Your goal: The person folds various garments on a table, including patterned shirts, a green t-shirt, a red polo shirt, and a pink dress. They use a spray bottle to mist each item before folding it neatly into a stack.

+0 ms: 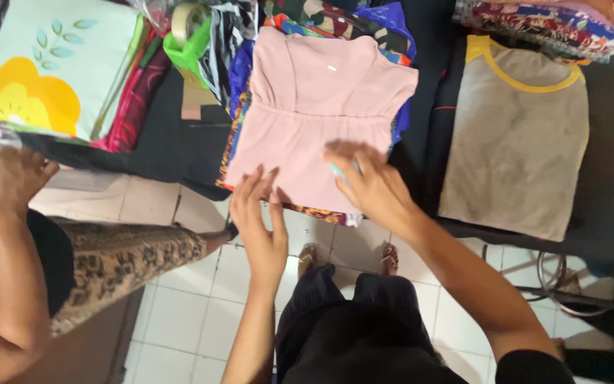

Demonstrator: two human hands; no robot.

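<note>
A folded pink garment [321, 107] lies on top of a stack of colourful patterned fabrics [335, 21] on a black-covered table [172, 146]. My right hand [364, 178] presses flat on the garment's lower right part, fingers spread, with a small pale-blue thing partly hidden under the fingers. My left hand [261, 213] hovers open at the garment's lower edge, fingertips at or just off the hem. Neither hand grips anything that I can see.
A beige shirt with yellow trim [516, 135] lies to the right. At left sits a stack of folded cloths topped by a pale green one with a yellow flower [51, 64]. A green tape dispenser [190, 35] stands behind. Another person's arm [5, 235] and patterned leg [122, 259] are at left. White tiled floor [186, 313] below.
</note>
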